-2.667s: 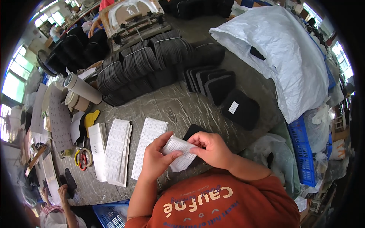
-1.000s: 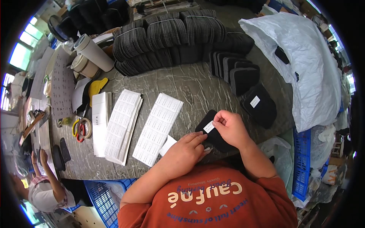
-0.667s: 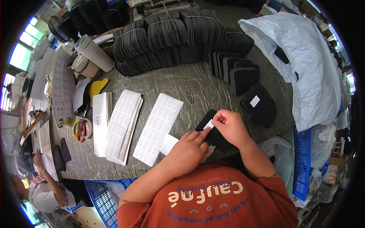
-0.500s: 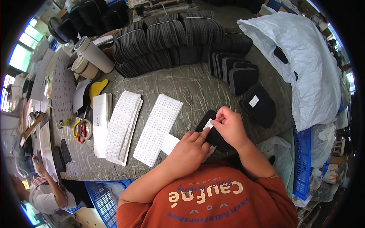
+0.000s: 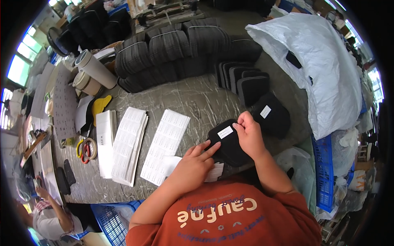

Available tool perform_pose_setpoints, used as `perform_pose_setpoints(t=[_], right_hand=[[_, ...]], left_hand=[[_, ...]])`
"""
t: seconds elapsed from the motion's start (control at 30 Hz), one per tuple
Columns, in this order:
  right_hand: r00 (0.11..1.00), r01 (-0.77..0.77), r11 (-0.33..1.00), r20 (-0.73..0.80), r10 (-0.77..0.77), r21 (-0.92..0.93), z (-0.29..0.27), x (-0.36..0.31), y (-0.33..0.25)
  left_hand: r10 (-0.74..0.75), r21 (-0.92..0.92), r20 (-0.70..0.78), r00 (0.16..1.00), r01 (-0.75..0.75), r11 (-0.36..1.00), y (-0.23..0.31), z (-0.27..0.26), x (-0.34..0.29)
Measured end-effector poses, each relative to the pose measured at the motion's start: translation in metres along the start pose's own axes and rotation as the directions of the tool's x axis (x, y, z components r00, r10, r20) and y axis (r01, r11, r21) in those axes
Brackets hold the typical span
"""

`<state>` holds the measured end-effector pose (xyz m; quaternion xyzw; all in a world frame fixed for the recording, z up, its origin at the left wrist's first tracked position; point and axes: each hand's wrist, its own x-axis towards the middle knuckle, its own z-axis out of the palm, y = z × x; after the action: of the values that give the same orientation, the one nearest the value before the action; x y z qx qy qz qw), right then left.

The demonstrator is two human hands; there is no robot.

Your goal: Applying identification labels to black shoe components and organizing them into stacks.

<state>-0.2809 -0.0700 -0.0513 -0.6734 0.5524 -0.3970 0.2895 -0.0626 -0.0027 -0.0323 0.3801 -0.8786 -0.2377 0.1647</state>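
A black fabric pad point(image 5: 230, 151) with rounded corners lies on the table in front of me, a small white label point(image 5: 225, 132) flat near its far edge. My left hand point(image 5: 198, 162) rests with fingers stretched, their tips on the pad beside the label's near left end. My right hand point(image 5: 250, 134) is closed, thumb tip at the label's right end; whether anything is pinched there is hidden. Beyond it lies another black pad point(image 5: 280, 123) bearing a white label point(image 5: 265, 111). White paper point(image 5: 215, 172) pokes out beside my left hand. A label sheet point(image 5: 166, 143) lies to its left.
Stacked label sheets point(image 5: 129, 143), scissors point(image 5: 85, 154) and a tape roll point(image 5: 91, 148) lie left. Bundled black pads point(image 5: 168, 47) line the back; loose pads point(image 5: 252, 87) lean nearby. A big white sack point(image 5: 324, 74) fills the right. Another person point(image 5: 51, 217) is at lower left.
My right thumb has moved off the label toward its right end, and my left fingers have drawn back, leaving the whole label showing on the pad. The view has shifted slightly.
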Motion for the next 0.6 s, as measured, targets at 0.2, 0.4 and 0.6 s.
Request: perform_pose_setpoints(t=[0.2,0.4,0.6], right_hand=[[0.937,0.093,0.869,-0.252,-0.241,-0.485,-0.072,0.035,-0.01],[0.951,0.145,0.989,0.279,-0.133,-0.025,-0.036,-0.009,-0.039],[0.965,-0.007,0.969,0.254,-0.058,0.247,-0.012,-0.016,-0.04]], left_hand=[[-0.052,-0.143,-0.089,0.995,0.039,0.989,-0.006,-0.007,0.005],[-0.405,-0.523,-0.308,0.861,0.202,0.828,-0.002,-0.005,0.011],[-0.466,-0.096,-0.243,0.851,0.457,0.884,-0.003,-0.015,0.002]])
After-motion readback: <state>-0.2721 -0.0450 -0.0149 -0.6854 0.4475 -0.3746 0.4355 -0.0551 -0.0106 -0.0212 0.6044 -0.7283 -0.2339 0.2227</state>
